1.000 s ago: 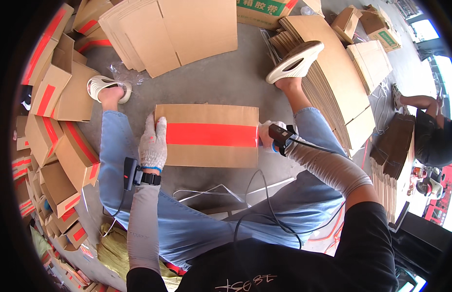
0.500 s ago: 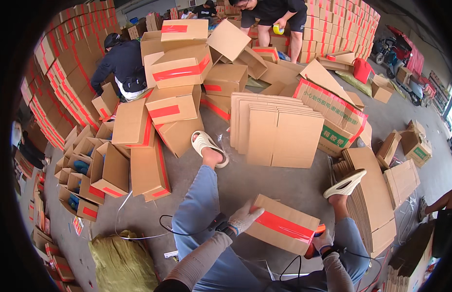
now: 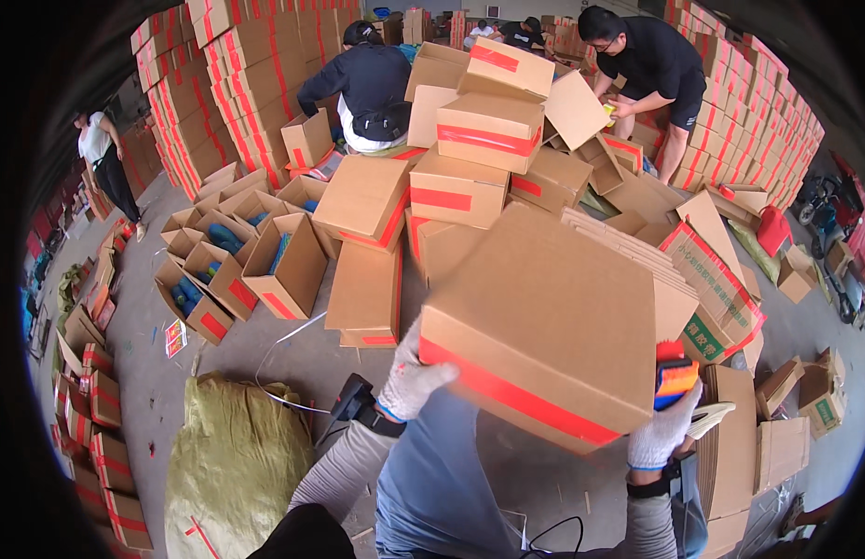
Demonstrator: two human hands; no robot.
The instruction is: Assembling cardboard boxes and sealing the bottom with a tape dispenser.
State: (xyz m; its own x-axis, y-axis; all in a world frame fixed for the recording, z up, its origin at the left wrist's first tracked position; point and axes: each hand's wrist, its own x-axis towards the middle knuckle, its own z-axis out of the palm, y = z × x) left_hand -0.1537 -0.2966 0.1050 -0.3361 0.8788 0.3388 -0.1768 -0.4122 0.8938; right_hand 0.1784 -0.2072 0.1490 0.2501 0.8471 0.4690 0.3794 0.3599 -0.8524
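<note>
A cardboard box (image 3: 549, 321) with red tape along its near side is raised in front of me, tilted. My left hand (image 3: 414, 374), in a white glove, grips its left end, with the thumb on the near side. At the box's right end is my right hand (image 3: 665, 430), also gloved. Its fingers are wrapped round an orange and blue tape dispenser (image 3: 675, 380) with red on top, held against or close to the box. The box hides part of the flat cardboard stack (image 3: 673, 303) behind it.
Taped boxes (image 3: 488, 135) are heaped ahead, with open boxes (image 3: 285, 265) of blue items at left. A green sack (image 3: 232, 456) lies near left, flattened cardboard (image 3: 730, 438) at right. Two people (image 3: 372, 84) (image 3: 651, 65) work beyond the heap; another person (image 3: 113, 163) stands far left.
Both hands have lifted the box from between my legs, up and toward the heap. My view has swung left. The dispenser stays in my right hand.
</note>
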